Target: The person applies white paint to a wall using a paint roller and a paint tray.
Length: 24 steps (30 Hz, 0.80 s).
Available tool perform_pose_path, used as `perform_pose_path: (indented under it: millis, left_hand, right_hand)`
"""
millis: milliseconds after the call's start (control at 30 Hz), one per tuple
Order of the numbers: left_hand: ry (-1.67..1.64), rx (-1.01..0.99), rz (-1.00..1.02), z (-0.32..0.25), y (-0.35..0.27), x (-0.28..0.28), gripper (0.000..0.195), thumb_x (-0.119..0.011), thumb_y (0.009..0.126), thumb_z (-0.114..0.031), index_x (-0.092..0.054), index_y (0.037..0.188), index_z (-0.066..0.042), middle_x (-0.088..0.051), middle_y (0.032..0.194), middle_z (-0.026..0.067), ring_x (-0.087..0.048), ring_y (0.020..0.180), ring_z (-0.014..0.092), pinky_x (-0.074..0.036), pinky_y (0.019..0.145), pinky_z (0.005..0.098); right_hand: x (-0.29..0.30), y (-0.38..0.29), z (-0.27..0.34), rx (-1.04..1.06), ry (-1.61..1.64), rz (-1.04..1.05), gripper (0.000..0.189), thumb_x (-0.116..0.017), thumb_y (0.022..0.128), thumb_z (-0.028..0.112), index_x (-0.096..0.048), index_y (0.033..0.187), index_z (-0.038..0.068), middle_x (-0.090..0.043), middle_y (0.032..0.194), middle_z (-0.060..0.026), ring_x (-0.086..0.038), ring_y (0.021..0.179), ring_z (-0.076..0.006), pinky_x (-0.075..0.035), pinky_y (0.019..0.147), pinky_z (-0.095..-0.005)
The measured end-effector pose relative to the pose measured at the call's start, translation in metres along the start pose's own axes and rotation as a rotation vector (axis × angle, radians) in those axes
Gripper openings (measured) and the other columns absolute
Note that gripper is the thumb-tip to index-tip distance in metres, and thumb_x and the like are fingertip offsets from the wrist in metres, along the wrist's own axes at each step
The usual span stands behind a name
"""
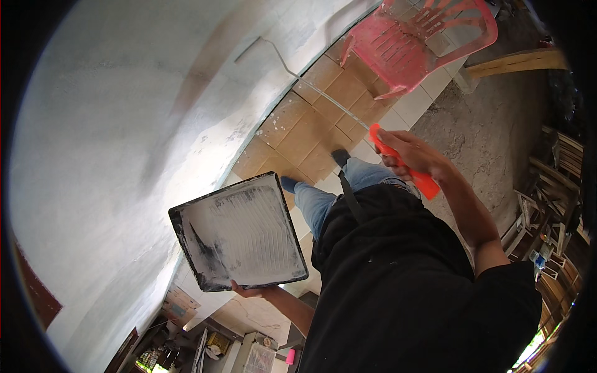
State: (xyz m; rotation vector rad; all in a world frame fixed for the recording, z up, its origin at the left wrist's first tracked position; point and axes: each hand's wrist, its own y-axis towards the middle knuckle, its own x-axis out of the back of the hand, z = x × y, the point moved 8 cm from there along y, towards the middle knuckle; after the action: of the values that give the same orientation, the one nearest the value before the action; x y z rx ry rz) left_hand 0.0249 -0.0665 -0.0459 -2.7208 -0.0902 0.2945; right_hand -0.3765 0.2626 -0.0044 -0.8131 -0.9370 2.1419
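Note:
My right hand (405, 150) is closed around the orange handle of a paint roller frame (322, 93). The bent metal rod reaches toward the upper left, where its thin end bar lies over the pale wall (116, 107); whether it touches the wall I cannot tell. My left hand (248, 290) grips the lower edge of a black paint tray (242, 231), fingers mostly hidden beneath it. White paint coats the tray's ribbed inside.
A paint-spotted red plastic chair (392, 44) stands on the floor at the top. Brown sheets (298, 126) lie along the wall's foot. A wooden beam (517, 63) and stacked wooden items (555, 196) are on the right. A pink cup (290, 356) is at the bottom.

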Motion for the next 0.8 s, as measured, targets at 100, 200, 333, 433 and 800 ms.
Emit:
perform_pose_path:
  millis: [100,200,333,433,800]
  left_hand:
    - [0.021,0.011,0.007,-0.001,-0.007,-0.004,0.074,-0.051,0.075,-0.049,-0.038,0.131,-0.003,-0.038,0.136,0.0158,-0.037,0.124,0.034,-0.033,0.1,0.0492]
    - [0.014,0.009,0.056,0.001,-0.002,-0.002,0.075,-0.052,0.074,-0.049,-0.038,0.131,-0.002,-0.039,0.136,0.0155,-0.038,0.124,0.035,-0.033,0.099,0.0493]
    - [0.008,0.012,0.064,0.001,-0.002,-0.009,0.075,-0.053,0.073,-0.048,-0.04,0.13,-0.002,-0.041,0.134,0.0154,-0.039,0.122,0.034,-0.034,0.098,0.0492]
    - [0.031,-0.027,0.062,0.0,0.003,-0.005,0.073,-0.053,0.072,-0.047,-0.043,0.127,-0.001,-0.042,0.133,0.0157,-0.04,0.121,0.034,-0.035,0.097,0.0485]
    - [0.013,-0.063,0.067,-0.004,0.009,0.006,0.071,-0.051,0.075,-0.047,-0.042,0.128,-0.001,-0.042,0.133,0.0163,-0.04,0.122,0.035,-0.033,0.099,0.0483]
  right_hand:
    - [0.009,-0.014,-0.006,-0.057,0.03,-0.07,0.048,-0.042,0.092,0.055,-0.047,0.087,0.008,-0.04,0.063,0.0045,-0.037,0.046,-0.0024,-0.032,0.038,-0.0182]
    - [0.02,0.013,-0.029,-0.082,0.012,-0.067,0.051,-0.042,0.09,0.058,-0.047,0.088,0.008,-0.04,0.062,0.0044,-0.037,0.046,-0.0027,-0.033,0.038,-0.0189]
    - [0.026,0.06,-0.049,-0.026,-0.014,-0.041,0.049,-0.042,0.091,0.057,-0.047,0.088,0.008,-0.04,0.061,0.0045,-0.035,0.042,-0.0036,-0.033,0.036,-0.0202]
    - [0.026,0.063,-0.049,-0.02,-0.007,-0.044,0.049,-0.042,0.091,0.056,-0.047,0.088,0.008,-0.04,0.061,0.0043,-0.036,0.042,-0.0037,-0.033,0.036,-0.0202]
    - [0.03,0.017,-0.035,-0.023,0.011,-0.023,0.051,-0.042,0.091,0.058,-0.046,0.088,0.007,-0.039,0.06,0.0044,-0.035,0.043,-0.0033,-0.031,0.037,-0.0205]
